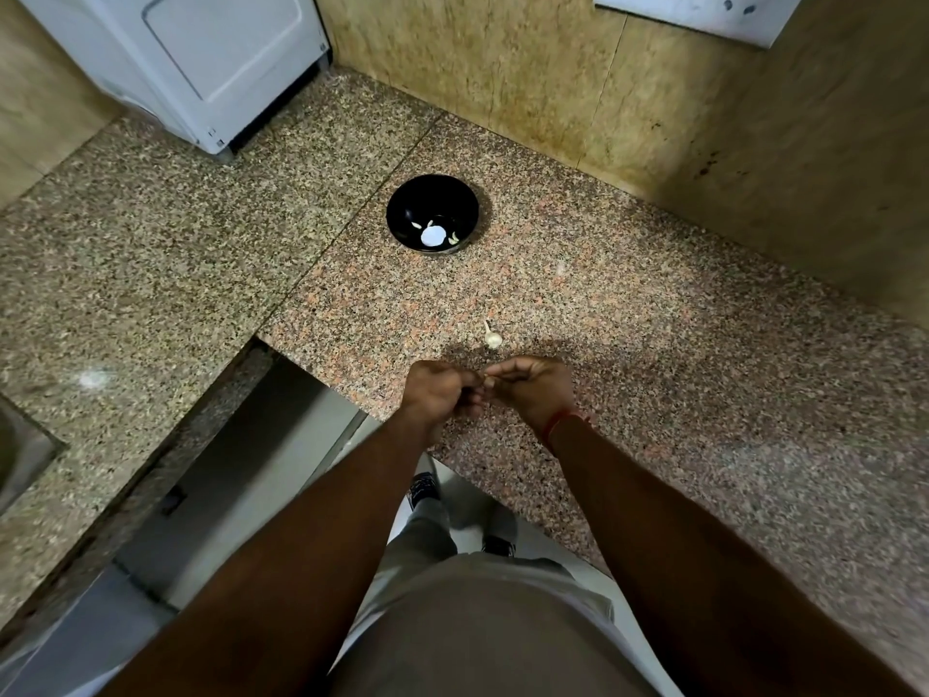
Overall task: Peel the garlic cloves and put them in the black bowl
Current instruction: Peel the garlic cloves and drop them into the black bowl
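A black bowl (431,198) stands on the granite counter, far from me at the middle. Inside it lie a few pale peeled garlic cloves (455,237) beside a bright white glare spot. An unpeeled garlic clove with a thin stalk (493,338) lies on the counter just beyond my hands. My left hand (436,393) and my right hand (537,389) meet near the counter's front edge. Their curled fingertips pinch a small garlic clove (486,381) between them; most of it is hidden by the fingers.
A white appliance (201,67) stands at the back left. Tan tiled walls (553,83) close the corner behind and to the right. A sink edge (20,445) shows at the far left. The counter has a cut-out at the front left, above the floor.
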